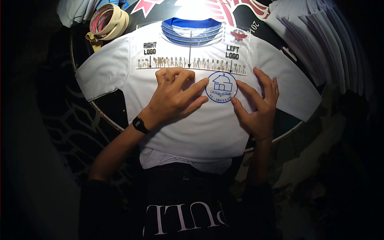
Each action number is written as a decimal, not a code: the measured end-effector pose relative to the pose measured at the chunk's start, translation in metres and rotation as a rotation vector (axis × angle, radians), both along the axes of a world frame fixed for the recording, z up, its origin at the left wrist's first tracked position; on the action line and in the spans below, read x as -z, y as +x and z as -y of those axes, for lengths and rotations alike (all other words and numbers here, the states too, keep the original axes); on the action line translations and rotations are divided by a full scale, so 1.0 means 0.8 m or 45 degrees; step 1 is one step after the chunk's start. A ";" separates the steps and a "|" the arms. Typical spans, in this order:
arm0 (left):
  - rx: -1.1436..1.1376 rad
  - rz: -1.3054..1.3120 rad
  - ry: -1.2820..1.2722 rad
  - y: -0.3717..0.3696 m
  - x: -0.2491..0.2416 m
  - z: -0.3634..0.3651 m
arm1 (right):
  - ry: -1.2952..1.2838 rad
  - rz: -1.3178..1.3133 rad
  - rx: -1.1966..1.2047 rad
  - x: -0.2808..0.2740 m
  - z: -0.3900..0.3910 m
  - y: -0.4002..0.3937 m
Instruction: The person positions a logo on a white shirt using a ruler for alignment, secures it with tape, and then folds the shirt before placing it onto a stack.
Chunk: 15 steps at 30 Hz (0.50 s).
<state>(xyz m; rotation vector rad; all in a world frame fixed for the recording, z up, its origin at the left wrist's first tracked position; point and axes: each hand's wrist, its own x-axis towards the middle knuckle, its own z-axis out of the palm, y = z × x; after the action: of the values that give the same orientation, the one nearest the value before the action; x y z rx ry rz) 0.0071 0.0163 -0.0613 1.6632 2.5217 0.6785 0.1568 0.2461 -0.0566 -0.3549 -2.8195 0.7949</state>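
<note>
A white T-shirt (pixel 180 136) with a blue collar lies flat before me. Across its chest rests a clear plastic logo placement ruler (pixel 172 54), marked "RIGHT LOGO" and "LEFT LOGO". Just under the left-logo arrow sits a round blue emblem (pixel 221 87) showing a house, a book and lettering. My left hand (pixel 176 90), with a black watch on the wrist, has its thumb and index finger at the emblem's left edge, other fingers bent near the ruler. At the emblem's right edge are the thumb and index finger of my right hand (pixel 258 104). Fingers on both hands are apart.
Rolls of masking tape (pixel 108 22) stand at the upper left beside folded cloth (pixel 76 12). A tall stack of white garments (pixel 320 40) is at the upper right. Beneath the shirt is a round black table (pixel 286 127) with printed graphics.
</note>
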 end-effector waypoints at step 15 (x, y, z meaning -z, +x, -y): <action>0.006 -0.030 0.014 -0.001 0.000 0.000 | 0.000 -0.003 -0.016 0.000 -0.002 0.001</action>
<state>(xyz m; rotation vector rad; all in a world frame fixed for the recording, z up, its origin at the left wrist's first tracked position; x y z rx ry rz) 0.0067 0.0165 -0.0616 1.6894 2.5338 0.6777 0.1575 0.2476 -0.0563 -0.3366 -2.8222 0.7968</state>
